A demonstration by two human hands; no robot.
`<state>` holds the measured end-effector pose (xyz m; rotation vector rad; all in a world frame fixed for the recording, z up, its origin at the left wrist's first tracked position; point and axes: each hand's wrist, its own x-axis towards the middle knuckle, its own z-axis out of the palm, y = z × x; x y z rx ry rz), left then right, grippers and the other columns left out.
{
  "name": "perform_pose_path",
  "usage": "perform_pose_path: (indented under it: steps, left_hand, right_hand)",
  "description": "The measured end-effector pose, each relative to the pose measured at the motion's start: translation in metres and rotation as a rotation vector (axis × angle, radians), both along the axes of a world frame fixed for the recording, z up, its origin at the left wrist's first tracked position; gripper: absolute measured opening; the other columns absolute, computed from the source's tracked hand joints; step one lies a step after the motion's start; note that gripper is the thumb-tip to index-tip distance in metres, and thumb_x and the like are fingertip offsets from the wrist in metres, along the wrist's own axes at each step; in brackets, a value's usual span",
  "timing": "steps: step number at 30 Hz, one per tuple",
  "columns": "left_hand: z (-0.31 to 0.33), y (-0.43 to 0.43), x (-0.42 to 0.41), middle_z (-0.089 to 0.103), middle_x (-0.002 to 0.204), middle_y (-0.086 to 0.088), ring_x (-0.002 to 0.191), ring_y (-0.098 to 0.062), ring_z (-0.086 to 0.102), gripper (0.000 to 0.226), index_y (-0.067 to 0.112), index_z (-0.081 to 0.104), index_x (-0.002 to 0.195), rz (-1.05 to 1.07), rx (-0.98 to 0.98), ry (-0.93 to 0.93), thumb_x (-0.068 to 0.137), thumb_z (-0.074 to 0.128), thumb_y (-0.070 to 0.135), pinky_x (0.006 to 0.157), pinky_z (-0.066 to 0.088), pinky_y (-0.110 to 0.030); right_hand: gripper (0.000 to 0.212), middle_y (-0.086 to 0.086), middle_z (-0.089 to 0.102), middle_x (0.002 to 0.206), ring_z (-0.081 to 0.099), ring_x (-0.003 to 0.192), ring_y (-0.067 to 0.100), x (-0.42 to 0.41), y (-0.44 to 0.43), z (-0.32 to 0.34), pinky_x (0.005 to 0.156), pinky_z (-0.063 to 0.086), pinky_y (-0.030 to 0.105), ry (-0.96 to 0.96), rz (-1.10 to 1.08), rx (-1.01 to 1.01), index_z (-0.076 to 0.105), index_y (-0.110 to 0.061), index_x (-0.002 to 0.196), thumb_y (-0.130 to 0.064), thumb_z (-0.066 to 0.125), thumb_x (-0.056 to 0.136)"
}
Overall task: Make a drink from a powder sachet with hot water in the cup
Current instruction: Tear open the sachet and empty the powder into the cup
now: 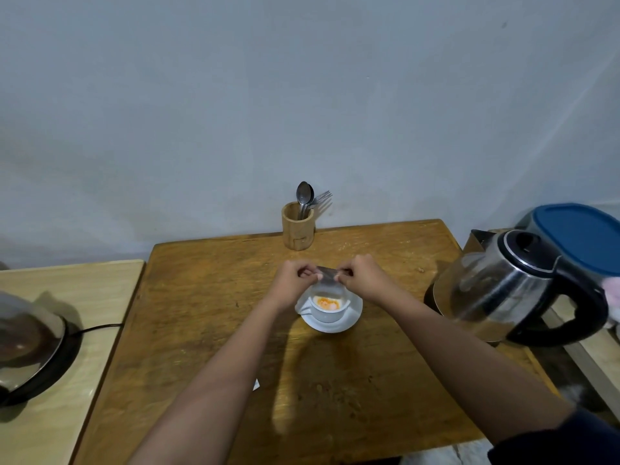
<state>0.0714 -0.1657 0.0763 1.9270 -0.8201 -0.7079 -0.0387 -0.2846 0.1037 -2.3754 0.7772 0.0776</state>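
Observation:
A white cup (327, 313) stands on a white saucer (349, 317) in the middle of the wooden table (235, 330). Orange powder (326, 302) lies in the cup's bottom. Just above the cup's far rim, a silvery sachet (327, 278) is stretched between both hands. My left hand (295, 280) pinches its left end and my right hand (364, 278) pinches its right end. The sachet's lower part hangs over the cup.
A steel and black electric kettle (510, 290) stands at the table's right edge. A wooden holder (298, 229) with spoons and a fork is at the back by the wall. A blue-lidded container (583, 236) is far right. Another appliance (30, 337) sits on the left table. A white scrap (256, 384) peeks out beside my left forearm.

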Motion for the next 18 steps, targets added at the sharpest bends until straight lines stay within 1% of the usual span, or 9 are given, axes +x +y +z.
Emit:
perform_pose_path:
  steps: [1,2,4,5,8,11,13,16,18]
  left_hand:
    - [0.0,0.002,0.001,0.057,0.068,0.002,0.064,-0.008,0.05,0.007,0.014,0.065,0.079,0.037,-0.02,0.051,0.082,0.065,0.007,0.061,0.042,-0.015]
    - [0.001,0.004,0.001,0.057,0.068,0.003,0.064,-0.007,0.051,0.008,0.015,0.064,0.08,0.072,-0.036,0.09,0.082,0.064,0.007,0.061,0.043,-0.016]
    - [0.002,0.011,0.003,0.058,0.069,0.002,0.064,-0.008,0.052,0.007,0.013,0.064,0.084,0.15,-0.081,0.162,0.084,0.062,0.007,0.063,0.046,-0.018]
    - [0.003,0.016,0.005,0.058,0.068,0.002,0.064,-0.009,0.053,0.008,0.014,0.064,0.083,0.195,-0.113,0.192,0.084,0.062,0.006,0.063,0.047,-0.019]
    - [0.0,0.035,0.013,0.057,0.065,0.001,0.061,-0.01,0.051,0.005,0.013,0.063,0.086,0.328,-0.169,0.2,0.082,0.064,0.009,0.06,0.045,-0.023]
    - [-0.009,0.062,0.015,0.055,0.064,0.001,0.059,-0.01,0.048,0.013,0.008,0.061,0.094,0.458,-0.173,0.214,0.082,0.065,0.01,0.058,0.042,-0.024]
    - [-0.02,0.084,0.012,0.053,0.063,0.002,0.058,-0.009,0.046,0.012,0.008,0.06,0.093,0.53,-0.151,0.225,0.082,0.065,0.01,0.056,0.04,-0.023]
    - [-0.042,0.116,0.004,0.051,0.06,0.001,0.054,-0.009,0.044,0.01,0.008,0.059,0.086,0.621,-0.132,0.215,0.08,0.067,0.005,0.054,0.038,-0.023]
    - [-0.054,0.135,-0.005,0.05,0.058,0.001,0.048,-0.002,0.046,0.009,0.007,0.058,0.084,0.659,-0.104,0.235,0.08,0.065,0.003,0.048,0.039,-0.014]
  right_hand:
    - [0.017,0.0,0.054,0.068,0.046,0.063,0.012,0.002,0.002,0.002,0.058,0.038,0.027,-0.022,-0.012,0.024,0.065,-0.013,0.074,-0.009,0.057,0.089]
    - [0.013,-0.002,0.055,0.073,0.05,0.07,0.013,0.005,0.004,0.003,0.062,0.041,0.025,-0.062,-0.036,0.056,0.065,-0.016,0.08,-0.007,0.058,0.087]
    - [0.02,-0.002,0.058,0.084,0.055,0.08,0.014,0.014,0.011,0.007,0.069,0.047,0.025,-0.169,-0.124,0.115,0.064,-0.015,0.1,-0.003,0.061,0.084]
    - [0.023,-0.001,0.059,0.084,0.056,0.079,0.013,0.02,0.014,0.008,0.068,0.049,0.024,-0.218,-0.153,0.142,0.062,-0.016,0.1,-0.001,0.062,0.083]
    - [0.026,-0.002,0.054,0.077,0.052,0.069,0.011,0.036,0.03,0.007,0.057,0.044,0.017,-0.291,-0.17,0.218,0.053,-0.021,0.089,0.001,0.064,0.081]
    - [0.024,0.004,0.053,0.079,0.05,0.07,0.015,0.049,0.052,-0.003,0.06,0.043,0.023,-0.285,-0.099,0.264,0.053,-0.016,0.09,0.004,0.063,0.08]
    - [0.021,0.007,0.053,0.079,0.049,0.071,0.017,0.055,0.07,-0.016,0.059,0.04,0.025,-0.262,-0.02,0.269,0.053,-0.014,0.09,0.003,0.06,0.08]
    - [0.02,0.006,0.051,0.078,0.049,0.067,0.018,0.059,0.098,-0.038,0.054,0.04,0.027,-0.156,0.132,0.233,0.049,-0.015,0.088,0.001,0.058,0.081]
    - [0.022,0.006,0.052,0.079,0.052,0.068,0.021,0.06,0.113,-0.054,0.058,0.045,0.034,-0.088,0.196,0.2,0.046,-0.017,0.087,0.0,0.057,0.079]
